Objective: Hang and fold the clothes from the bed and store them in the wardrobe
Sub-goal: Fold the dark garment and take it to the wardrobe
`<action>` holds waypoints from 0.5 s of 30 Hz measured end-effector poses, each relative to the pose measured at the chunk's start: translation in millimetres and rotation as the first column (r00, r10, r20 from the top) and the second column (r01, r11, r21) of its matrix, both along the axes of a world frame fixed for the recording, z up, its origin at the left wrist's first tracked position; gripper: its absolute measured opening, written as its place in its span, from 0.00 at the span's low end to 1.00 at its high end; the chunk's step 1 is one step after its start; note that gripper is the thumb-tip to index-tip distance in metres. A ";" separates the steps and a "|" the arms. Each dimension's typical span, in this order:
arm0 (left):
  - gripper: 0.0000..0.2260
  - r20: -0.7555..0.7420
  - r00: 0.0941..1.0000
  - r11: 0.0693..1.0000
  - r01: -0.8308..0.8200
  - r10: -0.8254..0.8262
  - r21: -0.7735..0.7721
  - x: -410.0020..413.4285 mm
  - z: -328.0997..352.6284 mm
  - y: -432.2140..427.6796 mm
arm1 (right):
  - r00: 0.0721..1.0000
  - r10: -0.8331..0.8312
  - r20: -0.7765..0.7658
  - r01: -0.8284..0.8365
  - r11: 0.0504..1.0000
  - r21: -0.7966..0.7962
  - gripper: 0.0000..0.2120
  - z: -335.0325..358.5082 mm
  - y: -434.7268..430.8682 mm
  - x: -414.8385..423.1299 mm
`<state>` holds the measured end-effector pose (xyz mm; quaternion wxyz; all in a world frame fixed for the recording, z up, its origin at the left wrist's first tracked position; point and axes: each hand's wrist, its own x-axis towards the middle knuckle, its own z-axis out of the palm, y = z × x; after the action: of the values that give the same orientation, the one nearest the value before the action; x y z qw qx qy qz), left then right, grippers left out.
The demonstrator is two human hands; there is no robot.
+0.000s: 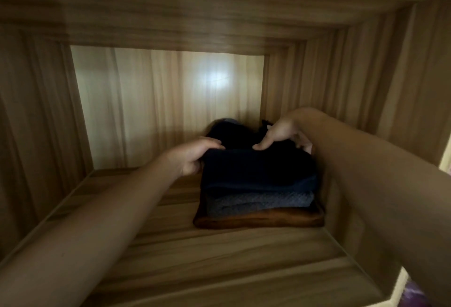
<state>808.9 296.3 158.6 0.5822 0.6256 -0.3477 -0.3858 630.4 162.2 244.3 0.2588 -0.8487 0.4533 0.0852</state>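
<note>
A stack of folded clothes sits on the wardrobe shelf (151, 245), at the right side near the back. A dark navy garment (256, 172) lies on top, over a grey-blue knitted one (258, 203) and a brown one (258, 220) at the bottom. My left hand (192, 155) grips the navy garment's left edge, thumb on top. My right hand (283, 133) presses down on its far right top with fingers curled over it. More black fabric (229, 133) lies behind the stack.
I look into a wooden wardrobe compartment with a pale back panel (158, 106), side walls (36, 123) left and right, and a shelf above. The stack stands close to the right wall (366, 74). Bare shelf wood shows to the left of the stack.
</note>
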 end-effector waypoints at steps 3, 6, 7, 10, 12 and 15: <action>0.20 -0.026 0.999 0.997 -0.046 0.044 -0.058 -11.0 0.0 2.8 | 0.999 -0.017 0.043 0.020 0.998 -0.067 0.47 -2.6 -3.1 -7.0; 0.20 -0.048 0.999 0.997 0.012 -0.015 -0.072 -18.5 7.9 13.5 | 0.970 0.101 0.221 -0.034 0.958 -0.285 0.31 -3.3 -3.9 -7.8; 0.20 -0.040 0.998 0.997 0.050 -0.052 -0.057 -19.5 10.1 18.6 | 0.939 0.102 0.329 0.002 0.953 -0.302 0.26 -3.2 -5.7 -9.2; 0.19 0.009 0.990 0.990 0.138 -0.138 0.014 -20.7 13.9 32.1 | 0.832 0.044 0.553 0.089 0.973 -0.211 0.17 -5.2 -4.4 -17.6; 0.22 0.067 0.985 0.987 0.153 -0.157 0.058 -20.3 14.6 37.6 | 0.871 -0.014 0.492 0.053 0.996 -0.066 0.22 -6.3 5.8 -24.9; 0.27 0.095 0.983 0.986 0.153 -0.159 0.065 -23.7 15.1 43.3 | 0.925 -0.009 0.380 -0.017 0.998 0.064 0.31 -6.1 17.0 -35.7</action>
<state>785.2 339.6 173.7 0.5138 0.6314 -0.4130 -0.4084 594.7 179.1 238.2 0.3696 -0.8410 0.3896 -0.0652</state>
